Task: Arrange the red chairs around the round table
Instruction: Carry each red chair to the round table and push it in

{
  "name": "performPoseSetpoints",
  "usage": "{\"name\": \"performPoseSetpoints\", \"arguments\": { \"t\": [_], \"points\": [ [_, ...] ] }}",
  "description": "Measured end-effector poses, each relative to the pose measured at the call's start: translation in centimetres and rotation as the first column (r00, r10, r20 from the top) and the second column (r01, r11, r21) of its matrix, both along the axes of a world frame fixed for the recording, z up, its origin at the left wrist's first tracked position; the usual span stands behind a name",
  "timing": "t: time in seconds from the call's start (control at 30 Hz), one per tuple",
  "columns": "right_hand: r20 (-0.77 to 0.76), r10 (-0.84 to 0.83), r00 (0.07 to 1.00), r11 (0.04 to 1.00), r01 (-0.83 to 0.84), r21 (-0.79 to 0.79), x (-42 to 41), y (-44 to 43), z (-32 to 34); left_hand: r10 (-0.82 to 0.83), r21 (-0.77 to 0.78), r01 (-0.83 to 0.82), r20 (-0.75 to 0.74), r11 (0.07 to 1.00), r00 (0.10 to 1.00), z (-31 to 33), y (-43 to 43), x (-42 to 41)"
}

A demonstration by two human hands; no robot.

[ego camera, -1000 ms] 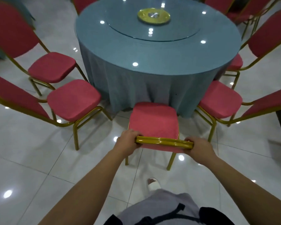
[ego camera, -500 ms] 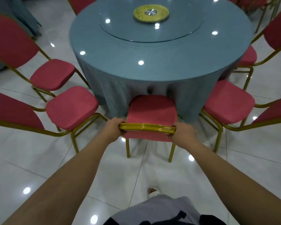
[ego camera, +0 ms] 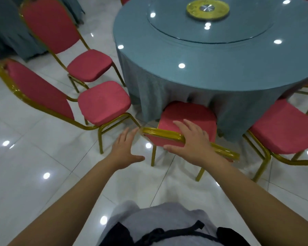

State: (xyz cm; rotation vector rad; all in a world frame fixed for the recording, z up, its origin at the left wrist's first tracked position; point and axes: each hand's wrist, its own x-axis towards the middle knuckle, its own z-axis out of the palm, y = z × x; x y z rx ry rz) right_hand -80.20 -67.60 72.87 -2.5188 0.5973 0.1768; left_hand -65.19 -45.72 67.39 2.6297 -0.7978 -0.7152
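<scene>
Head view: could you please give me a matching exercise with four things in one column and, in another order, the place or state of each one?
Things:
1. left hand
2. right hand
3. middle chair
4. gold disc

Places or states:
A. at the centre of the glass turntable
B. open, laid across the chair's top rail
C. seat front under the tablecloth
D. open, beside the rail's left end

Pairs: 1-D, 2-B, 3-C, 4-A.

One head-worn wide-angle view, from over the person's own arms (ego camera: 247,189), facing forward and steeply down. A chair (ego camera: 185,112) sits close below the lens, round table (ego camera: 220,71) near edge just ahead, far edge cut off at top.
</scene>
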Motion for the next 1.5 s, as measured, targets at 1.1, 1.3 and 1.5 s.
{"name": "performPoseSetpoints", "arguments": {
  "t": [1.1, 1.3, 1.5],
  "points": [
    [0.010, 0.013, 1.000, 0.913, -0.016, 0.408, 47.7, 35.7, -3.0, 0.283, -0.091, -0.275, 0.093, 0.957, 0.955, 1.2, 40.7, 44.1],
    [-0.003, -0.003, 1.000, 0.758, 0.004, 0.652, 61.3, 39.0, -3.4, 0.198, -0.004, -0.201, 0.162, 0.980, 0.967, 4.3, 39.1, 58.1],
    [0.035, 0.113, 0.993, 0.744, -0.108, 0.659, 73.0, 42.9, -3.2, 0.089, 0.126, -0.123, 0.253, 0.984, 0.963, 6.4, 38.6, 70.3]
  ]
}}
